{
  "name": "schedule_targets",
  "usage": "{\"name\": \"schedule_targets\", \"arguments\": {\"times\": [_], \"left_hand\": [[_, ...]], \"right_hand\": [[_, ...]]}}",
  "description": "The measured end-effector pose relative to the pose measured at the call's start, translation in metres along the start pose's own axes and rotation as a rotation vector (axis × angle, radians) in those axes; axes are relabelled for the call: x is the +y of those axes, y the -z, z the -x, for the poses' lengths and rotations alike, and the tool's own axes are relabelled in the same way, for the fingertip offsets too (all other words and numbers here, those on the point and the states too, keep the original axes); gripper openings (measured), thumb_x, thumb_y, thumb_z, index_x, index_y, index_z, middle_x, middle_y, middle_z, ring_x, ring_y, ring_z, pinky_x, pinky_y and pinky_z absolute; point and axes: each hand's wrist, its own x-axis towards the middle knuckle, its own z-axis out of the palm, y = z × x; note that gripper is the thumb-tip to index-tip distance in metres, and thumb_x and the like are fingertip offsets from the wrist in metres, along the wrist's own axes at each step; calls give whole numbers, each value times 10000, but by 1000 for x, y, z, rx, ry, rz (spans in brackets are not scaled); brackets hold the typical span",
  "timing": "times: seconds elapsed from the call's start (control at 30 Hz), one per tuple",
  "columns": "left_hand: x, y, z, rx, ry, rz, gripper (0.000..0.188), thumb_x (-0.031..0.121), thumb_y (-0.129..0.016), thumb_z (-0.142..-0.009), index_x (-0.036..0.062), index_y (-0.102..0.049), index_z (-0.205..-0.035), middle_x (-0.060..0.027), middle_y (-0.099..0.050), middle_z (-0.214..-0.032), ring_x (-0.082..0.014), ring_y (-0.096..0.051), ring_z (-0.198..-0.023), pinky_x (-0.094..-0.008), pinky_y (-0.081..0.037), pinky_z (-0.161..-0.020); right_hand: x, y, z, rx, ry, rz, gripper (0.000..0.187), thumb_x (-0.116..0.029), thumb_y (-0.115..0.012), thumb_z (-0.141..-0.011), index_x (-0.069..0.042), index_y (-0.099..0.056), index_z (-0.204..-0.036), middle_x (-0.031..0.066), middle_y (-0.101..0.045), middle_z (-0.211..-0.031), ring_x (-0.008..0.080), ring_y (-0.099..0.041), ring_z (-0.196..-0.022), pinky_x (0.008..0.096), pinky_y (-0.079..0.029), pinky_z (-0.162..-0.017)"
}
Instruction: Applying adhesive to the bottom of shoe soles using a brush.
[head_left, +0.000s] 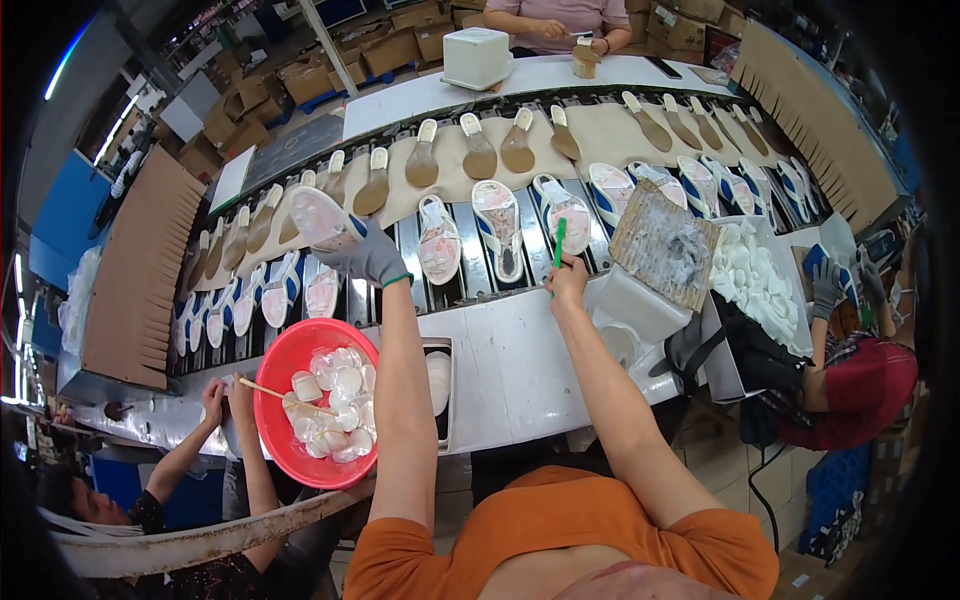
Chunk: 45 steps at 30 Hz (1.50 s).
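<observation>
My left hand [378,258], in a grey glove, holds up a half-made sandal [320,218] with its pinkish-white underside showing, above the conveyor's near row. Bare, my right hand [568,282] grips a slim green brush [560,240] upright. The brush's tip is over another half-made sandal [566,212], lying bottom up with blue and white strap edges; touching or just above it, I cannot tell. Between my hands, two more such sandals [440,245] [497,232] rest on the metal slats. Along the belt behind runs a row of brown soles [478,150].
A red basin [268,430] with clear round discs and a stick stands beside my left forearm. A stained board [662,245] tops a white container [640,310] on the right. Beyond it is a bin of white pieces [755,280]. Other people work left, right and across the conveyor.
</observation>
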Motion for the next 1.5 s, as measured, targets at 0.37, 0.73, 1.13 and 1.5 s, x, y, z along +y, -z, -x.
{"name": "schedule_targets", "arguments": {"times": [0.37, 0.73, 1.13, 1.5], "left_hand": [[74, 169, 86, -564, 388, 1057, 530, 130, -694, -752, 16, -479, -1224, -57, -535, -978, -145, -564, -843, -271, -514, -708], [0, 205, 117, -1477, 110, 749, 884, 43, -764, -638, 14, -361, -1425, -88, -564, -1236, -149, -555, -1080, -287, -452, -937], [23, 224, 96, -1874, -405, 373, 765, 168, -794, -693, 91, -465, -1379, -116, -544, -1303, -248, -511, -1182, -354, -310, -1093], [-13, 248, 201, -1579, 218, 739, 937, 222, -826, -699, 44, -278, -1438, -141, -409, -1396, -273, -427, -1281, -373, -378, -1060]], "right_hand": [[-1, 6, -2, 209, -43, -388, 217, 104, -410, -850, 25, -497, -1032, 70, -510, -773, 118, -463, -526, 254, -358, -408], [-85, 38, 111, -647, 5, -126, 306, -103, -556, -931, -11, -546, -1223, -21, -523, -779, 40, -372, -478, 178, -246, -415], [-113, 87, 165, -1016, 213, 327, 453, -328, -679, -860, -31, -636, -1199, -89, -404, -636, 16, -353, -515, 189, -245, -450], [-91, 146, 189, -872, 157, 258, 339, -272, -710, -847, 1, -698, -1047, 7, -574, -695, 50, -490, -575, 178, -279, -480]]}}
